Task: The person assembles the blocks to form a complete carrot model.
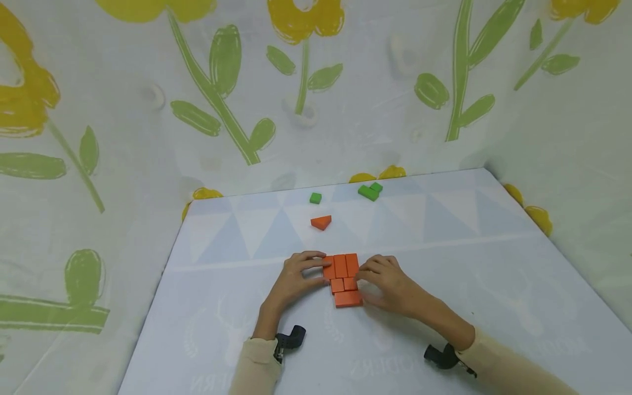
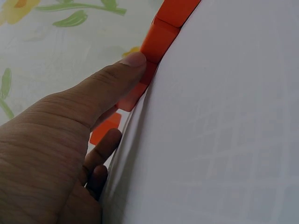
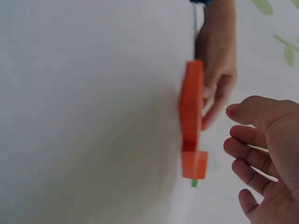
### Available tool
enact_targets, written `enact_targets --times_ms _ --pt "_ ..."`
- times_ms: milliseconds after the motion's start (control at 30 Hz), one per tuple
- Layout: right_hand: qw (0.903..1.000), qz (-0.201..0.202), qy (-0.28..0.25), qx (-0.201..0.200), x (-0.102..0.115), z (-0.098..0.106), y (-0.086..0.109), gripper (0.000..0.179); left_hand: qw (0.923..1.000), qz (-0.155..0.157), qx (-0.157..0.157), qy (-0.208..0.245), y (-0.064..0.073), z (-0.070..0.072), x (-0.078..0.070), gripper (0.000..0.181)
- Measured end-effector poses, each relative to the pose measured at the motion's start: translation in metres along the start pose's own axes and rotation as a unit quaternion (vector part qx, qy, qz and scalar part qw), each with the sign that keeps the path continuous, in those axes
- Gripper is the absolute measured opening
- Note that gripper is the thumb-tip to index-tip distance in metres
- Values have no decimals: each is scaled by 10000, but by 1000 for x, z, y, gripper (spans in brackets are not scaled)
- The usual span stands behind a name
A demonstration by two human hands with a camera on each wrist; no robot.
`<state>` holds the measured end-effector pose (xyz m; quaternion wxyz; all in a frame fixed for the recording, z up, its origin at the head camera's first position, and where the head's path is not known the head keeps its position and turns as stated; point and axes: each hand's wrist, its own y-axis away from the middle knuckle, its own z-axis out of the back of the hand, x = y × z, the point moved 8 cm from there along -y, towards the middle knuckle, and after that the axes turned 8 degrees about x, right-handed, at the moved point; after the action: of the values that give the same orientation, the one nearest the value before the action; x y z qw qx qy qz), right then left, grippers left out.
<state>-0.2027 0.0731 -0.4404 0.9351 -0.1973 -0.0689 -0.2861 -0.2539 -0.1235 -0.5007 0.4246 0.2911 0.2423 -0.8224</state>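
Observation:
Several orange blocks [image 1: 340, 266] lie together on the table: three long ones side by side at the far end, two small ones below them, and a wide one [image 1: 348, 299] nearest me. My left hand [image 1: 300, 274] is at their left side, fingers extended over the far-left block. In the left wrist view the straight thumb [image 2: 112, 81] presses against the side of the blocks. My right hand [image 1: 390, 285] hovers at the right side with relaxed fingers. The right wrist view shows that hand [image 3: 266, 154] holding nothing, its fingertips apart from the orange blocks [image 3: 190, 107].
An orange triangular block [image 1: 321, 222] lies beyond the group. Farther back are a small green block [image 1: 315, 198] and two more green blocks [image 1: 368, 192] beside each other. The patterned table [image 1: 222, 307] meets a flower-printed curtain [image 1: 355, 120] at its far edge.

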Motion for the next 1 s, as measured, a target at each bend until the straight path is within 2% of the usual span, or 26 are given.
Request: enact_targets --times_ms 133,267,433,567,767,1000 --pt "9993 -335 -182 41 -17 21 -29 28 9999 93 72 5 -2 1 4 43" --pt "9972 -676 -297 100 -41 32 -68 24 9999 105 61 -30 -1 2 6 42" --pt "9957 -892 5 237 -69 26 -115 27 10000 65 18 25 0 -1 4 40" --pt "9920 -1082 177 628 -87 9 -141 32 10000 44 53 33 0 -4 2 40" --pt "9825 -1315 73 1316 -107 -21 -160 42 10000 -49 50 15 1 -2 -1 40" --pt "9770 -1419 -63 1592 -122 -34 -166 32 9998 -166 2 -84 -1 1 -3 39"
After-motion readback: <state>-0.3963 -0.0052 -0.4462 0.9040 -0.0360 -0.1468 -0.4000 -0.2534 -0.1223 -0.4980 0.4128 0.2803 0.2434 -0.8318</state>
